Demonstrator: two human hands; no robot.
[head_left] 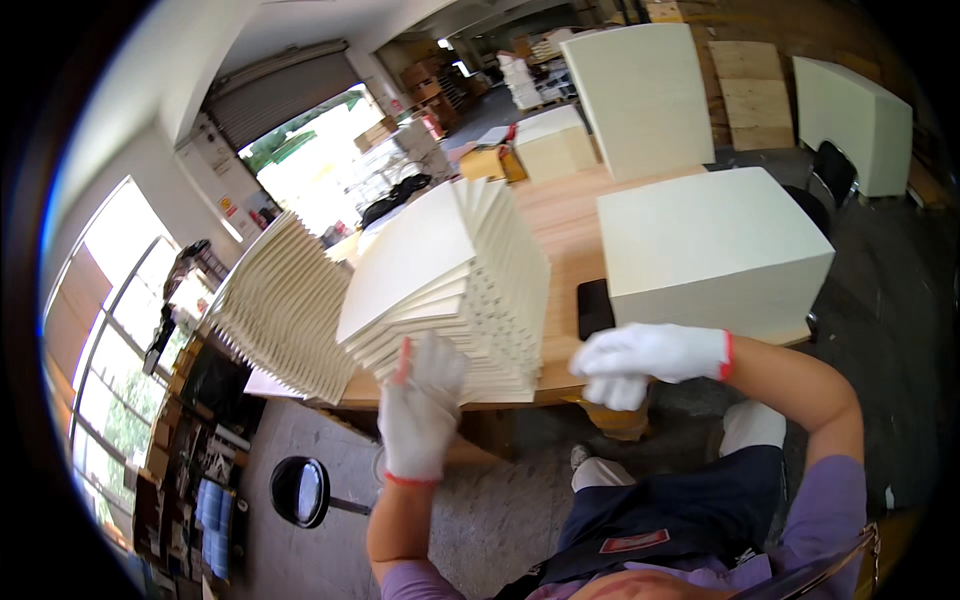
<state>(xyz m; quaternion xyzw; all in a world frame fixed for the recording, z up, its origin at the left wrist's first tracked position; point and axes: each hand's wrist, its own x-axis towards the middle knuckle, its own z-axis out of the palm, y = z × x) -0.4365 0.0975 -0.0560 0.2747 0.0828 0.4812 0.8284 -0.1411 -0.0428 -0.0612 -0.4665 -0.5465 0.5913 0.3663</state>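
Clock positions are taken from the fanned stack, with 12 o'clock straight ahead of the person.

The wooden table (565, 225) carries all the white sheet stock near the hands. At 3 o'clock sits a wide block (715, 250), its top flat and its visible sides even; judged by its faces, it is in finished order. Between 1 and 2 o'clock a tall pile (640, 100) stands upright, likewise with regular edges. The fanned stack (450, 290) itself is directly before the person: its sheets are turned against one another, corners splayed, with gaps along the near and right sides. In my judgement this one is not squared. At 9 o'clock a curved stack (285, 310) leans by the table's left edge, its layers separated in ripples; it too appears to be left uneven. At 1 o'clock a low pile (555, 145) is neatly set.

The gloved left hand (422, 410) is at 6 o'clock, at the fanned stack's near corner; blur prevents telling contact, or whether its fingers close on anything. The gloved right hand (650, 362), at 4 o'clock, has bent fingers, in front of the wide block; no held object is visible, and its grip cannot be determined.

A flat black object (594, 308) lies at 3 o'clock, beside the wide block. A slim red item (404, 362) shows at the left fingers, unidentified.
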